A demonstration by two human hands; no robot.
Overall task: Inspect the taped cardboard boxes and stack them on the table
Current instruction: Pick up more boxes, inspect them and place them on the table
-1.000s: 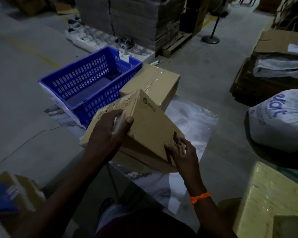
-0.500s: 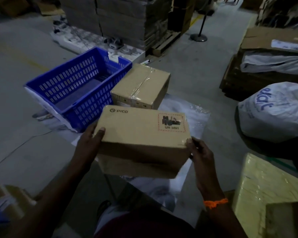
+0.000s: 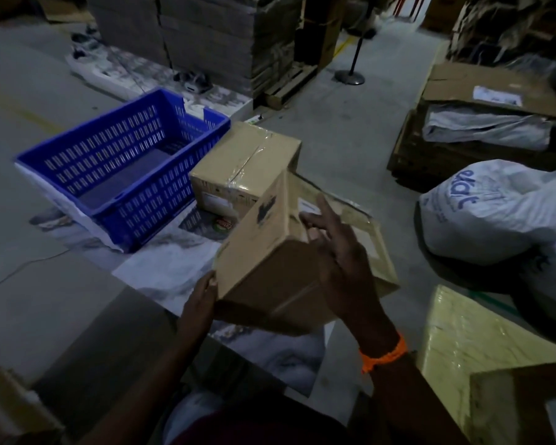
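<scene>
Nearest, the left hand [image 3: 201,300] clamps the near corner of the plain brown cardboard box [image 3: 264,252]. The right hand [image 3: 341,255] rests on its side, fingers spread. Flat a moment ago, it now tips on edge above the white marbled table [image 3: 174,264]: still inspecting, I'd say. Beyond, the taped brown carton [image 3: 247,159], with the blue slatted plastic crate [image 3: 119,162] left.

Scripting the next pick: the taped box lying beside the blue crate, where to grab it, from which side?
Probably its two short end faces, from above. The taped box lies flat, seam up, and the blue crate sits close along its left long side, leaving little finger room. The held box in the left hand hides its near right corner.
</scene>
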